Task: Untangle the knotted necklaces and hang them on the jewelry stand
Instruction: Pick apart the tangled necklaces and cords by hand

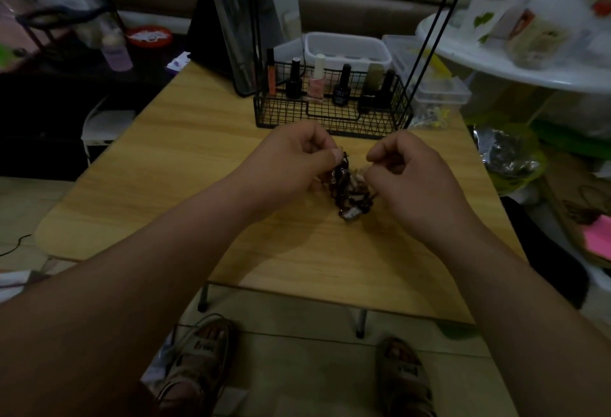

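While the knotted necklaces (350, 191) bunch in a dark clump at frame centre just over the bench (198, 152), long axis running down-frame, the left hand (291, 165) pinches its top end in its fingers and the right hand (416, 178), equally near, pinches a strand at its right side.

Two hands show, a left hand (287, 165) and a right hand (413, 178). There is one clump of necklaces (350, 191), its strands too tangled to count. One wire basket (330, 120) holds one pink nail polish bottle (316, 84), one orange tube (271, 72) and at least three dark bottles (342, 89).
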Demonstrator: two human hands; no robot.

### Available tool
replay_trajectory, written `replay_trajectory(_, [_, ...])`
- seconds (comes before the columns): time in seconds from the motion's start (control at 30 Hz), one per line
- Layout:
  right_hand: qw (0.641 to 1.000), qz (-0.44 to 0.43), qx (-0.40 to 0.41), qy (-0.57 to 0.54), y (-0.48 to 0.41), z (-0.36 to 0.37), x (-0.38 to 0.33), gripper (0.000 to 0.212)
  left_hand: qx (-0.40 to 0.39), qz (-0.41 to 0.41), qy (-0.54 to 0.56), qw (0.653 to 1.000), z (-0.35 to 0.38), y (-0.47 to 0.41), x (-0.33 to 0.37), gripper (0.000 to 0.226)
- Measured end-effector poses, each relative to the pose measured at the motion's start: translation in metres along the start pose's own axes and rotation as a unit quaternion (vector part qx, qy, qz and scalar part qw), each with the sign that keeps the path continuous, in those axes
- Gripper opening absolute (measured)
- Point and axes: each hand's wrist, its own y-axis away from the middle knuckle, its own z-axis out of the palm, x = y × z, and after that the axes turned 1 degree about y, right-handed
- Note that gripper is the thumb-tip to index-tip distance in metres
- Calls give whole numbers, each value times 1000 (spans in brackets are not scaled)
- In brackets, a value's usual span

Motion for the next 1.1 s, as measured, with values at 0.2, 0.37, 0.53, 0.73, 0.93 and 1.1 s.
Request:
replay_trajectory(0.2, [999, -25, -38, 12, 1, 4, 1, 3, -21, 11, -18, 1000, 2, 0, 0, 9])
replay_trajectory(0.37, [999, -17, -39, 23, -1, 2, 6, 9, -34, 55, -64, 996, 0, 2, 2, 22])
replay_trajectory(0.53, [997, -21, -73, 15, 1, 3, 5, 2, -35, 65, -41, 996, 1, 3, 5, 21])
replay_trajectory(0.73, [996, -13, -92, 1, 1, 5, 3, 8, -6, 71, 0, 997, -2, 1, 5, 18])
replay_trajectory(0.93, [981, 63, -67, -168, -4, 0, 3, 11, 5, 24, 61, 998, -9, -3, 3, 16])
replay_trajectory(1.1, [933, 130, -79, -326, -6, -6, -2, 13, -19, -28, 124, 992, -10, -3, 2, 13])
